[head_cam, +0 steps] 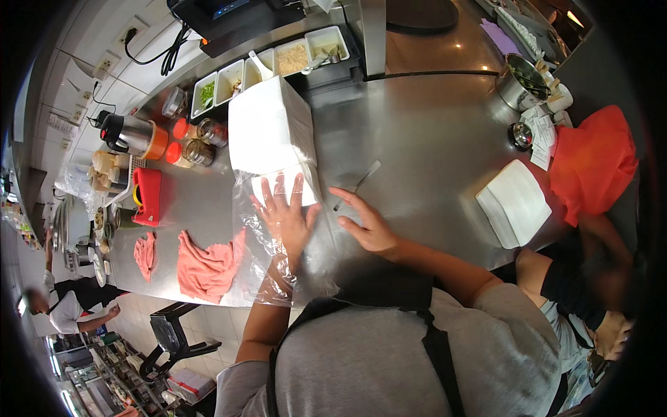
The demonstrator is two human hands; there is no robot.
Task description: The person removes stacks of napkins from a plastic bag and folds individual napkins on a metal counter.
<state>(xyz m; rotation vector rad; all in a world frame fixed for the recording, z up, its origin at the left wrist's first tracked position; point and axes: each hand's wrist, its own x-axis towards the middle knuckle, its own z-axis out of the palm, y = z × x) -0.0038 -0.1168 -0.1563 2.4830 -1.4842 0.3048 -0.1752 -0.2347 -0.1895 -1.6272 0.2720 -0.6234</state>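
My left hand (286,221) is inside a clear plastic bag (255,260), fingers spread over the near end of white paper napkins (263,185). Beyond it stands a tall block of white napkins (268,125), touching the near ones. My right hand (372,234) hovers just right of the bag with nothing held, thumb and fingers apart. A metal fork (365,177) lies on the steel counter (411,135), partly behind my right fingertips. Another stack of white napkins (513,206) sits farther right.
Pink cloths (208,266), a red caddy (151,197), spice jars (198,152) and a steel jug (127,135) are on the left. White food tubs (292,57) line the back. At right are a red bag (594,156), a metal pot (516,86) and a person's arm (604,234). Another person (68,307) stands far left.
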